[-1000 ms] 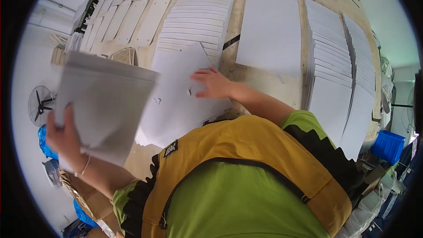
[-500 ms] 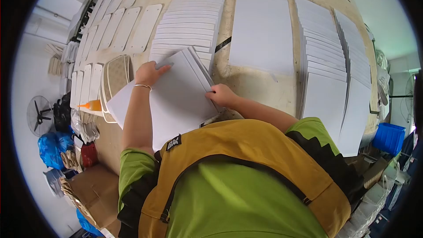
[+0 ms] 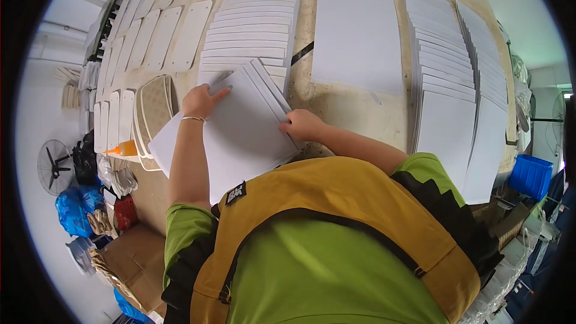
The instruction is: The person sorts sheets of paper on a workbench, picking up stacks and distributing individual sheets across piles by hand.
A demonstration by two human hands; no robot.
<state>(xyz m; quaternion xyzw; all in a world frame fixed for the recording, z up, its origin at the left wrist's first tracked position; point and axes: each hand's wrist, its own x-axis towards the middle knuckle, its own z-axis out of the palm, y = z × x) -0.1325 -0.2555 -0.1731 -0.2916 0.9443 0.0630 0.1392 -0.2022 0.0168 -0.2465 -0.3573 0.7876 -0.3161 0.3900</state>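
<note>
A stack of white sheets [image 3: 240, 132] lies on the wooden table [image 3: 348, 108] right in front of me, its top sheets fanned out at the far corner. My left hand [image 3: 201, 101] rests on the stack's far left corner, fingers spread over the top sheet. At the stack's right edge, my right hand [image 3: 303, 125] grips the sheets with curled fingers. A thin bracelet circles my left wrist.
Rows of overlapped white sheets [image 3: 252, 24] and a big white sheet [image 3: 357, 30] cover the far table; more fanned sheets [image 3: 462, 84] run along the right. Rounded white panels [image 3: 162, 30] lie at left. An orange bottle [image 3: 123, 149], a cardboard box [image 3: 135, 258] and a blue crate [image 3: 528, 177] stand around.
A second ago my left hand held a sheet up at the left; it has since come down onto the stack. In the last half second both hands barely shifted.
</note>
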